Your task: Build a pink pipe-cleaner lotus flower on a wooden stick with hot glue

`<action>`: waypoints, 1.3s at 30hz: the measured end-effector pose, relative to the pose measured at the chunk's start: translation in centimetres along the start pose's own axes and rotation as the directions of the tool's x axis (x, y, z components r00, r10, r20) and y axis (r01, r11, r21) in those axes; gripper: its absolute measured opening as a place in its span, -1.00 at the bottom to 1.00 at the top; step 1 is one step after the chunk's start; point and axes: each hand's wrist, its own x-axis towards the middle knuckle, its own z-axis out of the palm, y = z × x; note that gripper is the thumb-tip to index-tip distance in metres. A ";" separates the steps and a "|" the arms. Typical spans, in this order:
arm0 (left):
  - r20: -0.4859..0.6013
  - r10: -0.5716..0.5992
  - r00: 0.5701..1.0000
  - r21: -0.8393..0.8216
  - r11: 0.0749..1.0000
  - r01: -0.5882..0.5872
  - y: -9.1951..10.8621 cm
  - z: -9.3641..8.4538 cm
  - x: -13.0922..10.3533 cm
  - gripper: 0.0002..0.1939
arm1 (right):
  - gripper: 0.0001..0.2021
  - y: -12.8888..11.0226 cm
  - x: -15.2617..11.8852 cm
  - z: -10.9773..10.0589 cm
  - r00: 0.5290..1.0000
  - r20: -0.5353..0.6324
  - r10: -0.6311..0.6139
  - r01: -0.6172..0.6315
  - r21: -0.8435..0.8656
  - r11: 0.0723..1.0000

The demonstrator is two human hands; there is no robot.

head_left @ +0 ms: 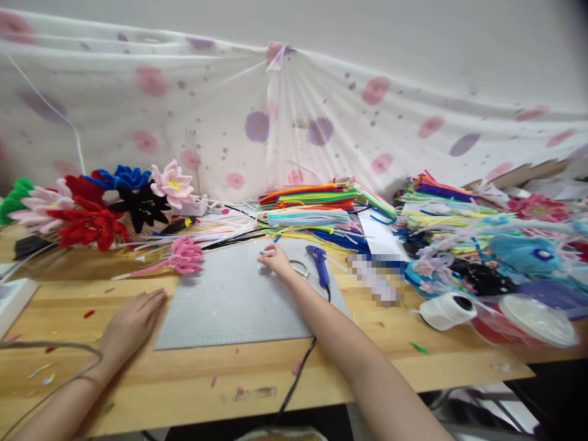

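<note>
My left hand (134, 321) lies flat on the wooden table (193, 380), fingers stretched out beside the left edge of a grey cutting mat (225, 318). Over the mat's upper part reaches my right hand (275, 260), its fingers bent together around something small and greyish that I cannot make out. Just right of it lies a ring-shaped roll (301, 267), partly behind my wrist. A blue glue gun (318, 263) rests farther right on the mat, its black cord running under my forearm. A pink pipe-cleaner flower (184, 256) lies at the mat's upper left corner.
Finished fuzzy flowers (92, 223) crowd the back left. Bundles of coloured pipe cleaners (312, 199) are stacked at the back. To the right are a white spool (448, 310), a lidded tub (535, 318) and blue flowers (523, 254). A white power strip (16, 306) sits far left.
</note>
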 end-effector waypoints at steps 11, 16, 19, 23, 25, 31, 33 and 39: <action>-0.200 -0.095 0.975 -0.182 0.982 0.058 6.1 0.0 4.8 -0.74 | -0.69 -3.3 0.2 0.5 0.933 0.325 -0.157 0.322 -0.553 0.768; -0.184 -0.148 0.972 -0.382 0.922 0.067 9.4 0.7 8.0 -0.71 | -0.59 -3.6 0.8 0.6 0.861 0.492 -0.127 0.439 -0.593 0.675; -0.177 -0.209 0.962 -0.477 0.873 0.102 10.0 1.0 9.1 -0.70 | -0.61 -3.7 1.0 0.4 0.856 0.501 -0.126 0.434 -0.565 0.702; -0.135 -0.256 0.957 -0.519 0.841 0.151 10.4 1.7 9.6 -0.71 | -0.68 -4.2 0.9 -0.1 0.868 0.482 -0.122 0.402 -0.536 0.742; -0.085 -0.232 0.969 -0.495 0.854 0.162 11.0 2.1 9.8 -0.71 | -0.73 -4.5 0.8 -0.4 0.878 0.460 -0.132 0.391 -0.530 0.753; 0.113 -0.019 0.993 -0.408 0.911 0.064 14.2 4.4 12.0 -0.64 | -0.86 -5.4 0.5 -0.4 0.900 0.395 -0.182 0.390 -0.549 0.739; 0.144 0.019 0.989 -0.411 0.911 0.042 14.9 5.2 13.0 -0.66 | -0.88 -6.4 0.1 -0.1 0.896 0.413 -0.165 0.407 -0.611 0.679; 0.194 0.008 0.981 -0.401 0.913 0.072 14.8 5.9 14.7 -0.73 | -0.85 -12.3 -3.5 0.6 0.827 0.562 -0.026 0.508 -0.726 0.464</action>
